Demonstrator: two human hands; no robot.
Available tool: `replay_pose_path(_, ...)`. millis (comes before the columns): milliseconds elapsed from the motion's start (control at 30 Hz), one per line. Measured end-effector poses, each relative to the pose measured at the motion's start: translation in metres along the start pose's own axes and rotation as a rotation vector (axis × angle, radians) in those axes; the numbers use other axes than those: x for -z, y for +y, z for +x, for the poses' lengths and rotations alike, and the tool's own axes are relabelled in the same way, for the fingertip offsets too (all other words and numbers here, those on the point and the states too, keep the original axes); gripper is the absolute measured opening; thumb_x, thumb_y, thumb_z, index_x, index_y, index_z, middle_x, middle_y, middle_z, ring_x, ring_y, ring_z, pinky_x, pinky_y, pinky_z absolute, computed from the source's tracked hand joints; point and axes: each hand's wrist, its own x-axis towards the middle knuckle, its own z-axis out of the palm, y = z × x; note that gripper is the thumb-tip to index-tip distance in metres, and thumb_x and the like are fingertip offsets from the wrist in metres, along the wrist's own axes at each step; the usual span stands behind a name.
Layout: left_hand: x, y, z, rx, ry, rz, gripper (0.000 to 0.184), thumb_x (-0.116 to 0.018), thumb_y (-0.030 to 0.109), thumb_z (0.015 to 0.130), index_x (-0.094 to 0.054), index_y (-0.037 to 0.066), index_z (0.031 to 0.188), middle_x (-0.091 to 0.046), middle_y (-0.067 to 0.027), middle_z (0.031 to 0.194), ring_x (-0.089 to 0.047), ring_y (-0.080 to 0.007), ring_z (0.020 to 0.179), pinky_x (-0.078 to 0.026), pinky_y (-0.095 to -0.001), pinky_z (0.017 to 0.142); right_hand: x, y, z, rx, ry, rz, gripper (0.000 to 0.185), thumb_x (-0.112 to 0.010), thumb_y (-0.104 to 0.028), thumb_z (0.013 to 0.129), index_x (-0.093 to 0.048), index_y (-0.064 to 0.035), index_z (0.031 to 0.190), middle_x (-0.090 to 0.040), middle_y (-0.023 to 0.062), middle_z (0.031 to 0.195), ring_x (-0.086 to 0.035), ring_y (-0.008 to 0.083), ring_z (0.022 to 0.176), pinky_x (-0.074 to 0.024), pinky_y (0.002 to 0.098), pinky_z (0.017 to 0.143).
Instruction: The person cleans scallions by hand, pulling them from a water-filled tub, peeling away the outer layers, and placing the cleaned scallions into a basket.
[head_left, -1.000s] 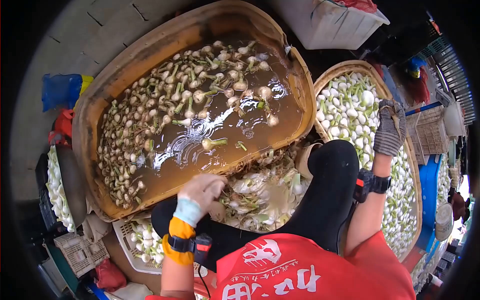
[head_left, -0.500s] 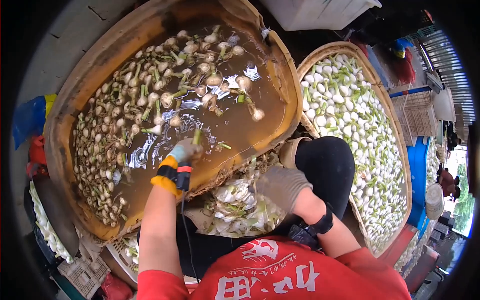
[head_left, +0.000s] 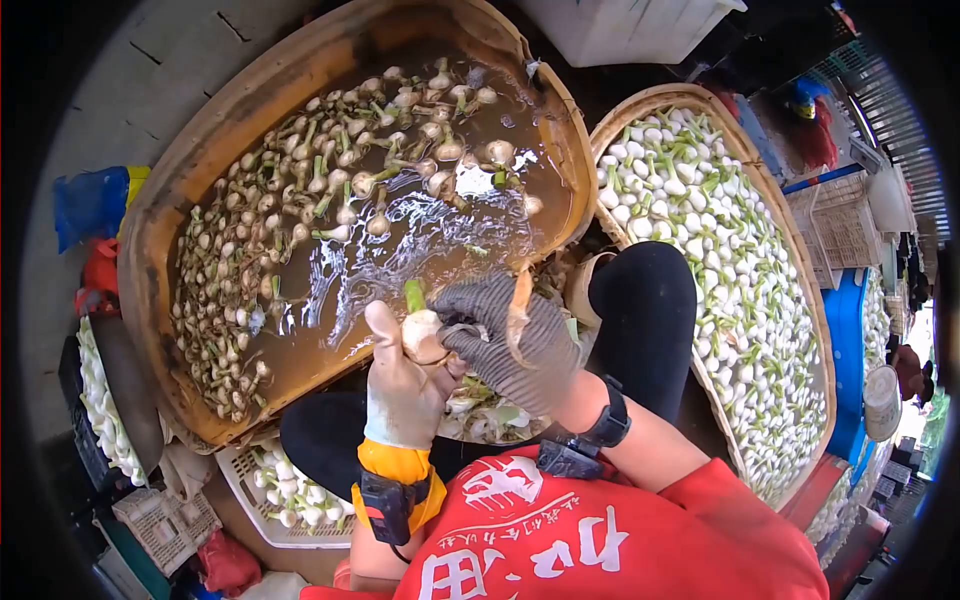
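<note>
My left hand [head_left: 405, 385], in a pale glove with an orange cuff, is closed around a white bulb [head_left: 422, 337] whose green stem points up. My right hand [head_left: 510, 340], in a grey striped glove, has its fingertips against the bulb's right side. A brownish strip [head_left: 519, 312] lies across the back of the right glove. Both hands are over the near edge of a large tub [head_left: 290, 412] of murky water, where many unpeeled bulbs [head_left: 235, 265] float. Peelings [head_left: 490, 415] are heaped below the hands, between the knees.
A long tub [head_left: 712, 400] at the right is full of white bulbs with green stems. A white crate [head_left: 325, 535] of bulbs sits at the lower left. A white bin [head_left: 625, 30] stands at the top. Baskets and a blue container [head_left: 848, 335] are at the far right.
My left hand has come back from the water with a bulb. My right hand has moved from the right tub to that bulb. The water surface is rippled near the hands.
</note>
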Motion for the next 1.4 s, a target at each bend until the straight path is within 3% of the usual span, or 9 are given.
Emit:
replay_pose_path(300,-0.005,-0.006,-0.034,-0.156,0.024,0.665,0.057,-0.042,0.058,0.099,-0.055,0.006,0.118,-0.056,-0.0005,0.084,-0.056,-0.0097,0.074,-0.048,-0.0239,0.063,0.005,-0.021,-0.03,0.039,-0.038,-0.107,0.022,-0.068,-0.01,0.078,-0.067,-0.007,0.099,-0.066,0.0126,0.088,-0.064,0.0307,0.079,-0.0514,0.0388,0.069)
replay_pose_path(467,0.001,-0.001,-0.048,-0.011,-0.236,0.413,0.087,-0.039,0.076,0.089,-0.046,0.005,0.139,-0.065,-0.0059,0.098,-0.06,-0.011,0.073,-0.048,-0.0226,0.061,0.025,-0.05,-0.025,-0.173,-0.14,0.078,0.017,-0.069,-0.011,0.078,-0.068,-0.0052,0.094,-0.066,0.0112,0.081,-0.066,0.0269,0.072,-0.0517,0.0363,0.066)
replay_pose_path(567,0.0,-0.004,-0.059,0.066,-0.067,0.217,0.072,-0.036,0.072,0.093,-0.056,0.008,0.118,-0.059,-0.0006,0.084,-0.051,-0.0094,0.063,-0.047,-0.0243,0.059,0.023,-0.042,-0.02,-0.202,-0.174,0.077,0.022,-0.071,-0.013,0.08,-0.066,-0.0056,0.099,-0.066,0.0107,0.087,-0.065,0.0269,0.077,-0.0521,0.0367,0.07)
replay_pose_path(633,-0.004,-0.012,-0.059,-0.016,0.0,0.231,0.064,-0.036,0.068,0.095,-0.055,0.009,0.112,-0.052,0.0011,0.079,-0.048,-0.009,0.061,-0.047,-0.0247,0.058,0.024,-0.045,-0.021,0.212,-0.069,-0.016,0.028,-0.072,-0.016,0.081,-0.064,-0.0064,0.106,-0.066,0.0103,0.096,-0.064,0.0274,0.084,-0.0518,0.0373,0.074)
replay_pose_path(767,0.002,-0.017,-0.066,-0.201,0.023,0.471,0.047,-0.034,0.055,0.102,-0.053,0.013,0.1,-0.037,0.0046,0.07,-0.041,-0.0074,0.061,-0.046,-0.0249,0.058,0.009,-0.03,-0.04,0.164,-0.265,-0.072,0.025,-0.067,-0.015,0.082,-0.063,-0.0084,0.106,-0.064,0.0111,0.099,-0.063,0.0299,0.089,-0.0515,0.039,0.077)
replay_pose_path(933,0.001,-0.023,-0.07,-0.305,0.072,0.552,0.053,-0.038,0.049,0.102,-0.05,0.005,0.128,-0.053,-0.0016,0.086,-0.057,-0.011,0.077,-0.05,-0.0248,0.062,0.009,-0.044,-0.043,0.176,-0.19,-0.104,0.025,-0.067,-0.014,0.08,-0.064,-0.008,0.104,-0.066,0.0101,0.093,-0.064,0.0289,0.085,-0.0521,0.0382,0.075)
replay_pose_path(1000,0.012,-0.005,-0.069,-0.111,-0.173,0.512,0.059,-0.047,0.046,0.1,-0.04,0.002,0.138,-0.057,-0.0071,0.098,-0.06,-0.0158,0.085,-0.051,-0.0248,0.068,0.016,-0.052,-0.035,-0.103,-0.215,-0.029,0.024,-0.069,-0.015,0.079,-0.065,-0.0065,0.1,-0.067,0.0102,0.088,-0.066,0.0255,0.08,-0.0527,0.0359,0.072)
replay_pose_path(1233,0.01,0.0,-0.09,-0.015,-0.425,0.286,0.074,-0.06,0.046,0.093,-0.033,0.001,0.145,-0.062,-0.0141,0.113,-0.063,-0.0166,0.086,-0.052,-0.0262,0.071,0.06,0.031,0.046,-0.024,0.468,-0.392,0.022,-0.069,-0.008,0.081,-0.062,-0.0027,0.101,-0.069,0.0091,0.089,-0.067,0.0193,0.08,-0.0539,0.0301,0.074)
replay_pose_path(1400,-0.004,-0.003,-0.091,-0.158,-0.135,0.5,0.051,-0.039,0.035,0.102,-0.049,-0.005,0.132,-0.068,-0.0137,0.095,-0.06,-0.0104,0.058,-0.043,-0.0166,0.043,0.035,-0.001,-0.005,-0.156,-0.063,-0.26,0.024,-0.075,-0.024,0.082,-0.073,-0.0095,0.101,-0.07,0.0096,0.09,-0.068,0.0253,0.08,-0.0532,0.0337,0.074)
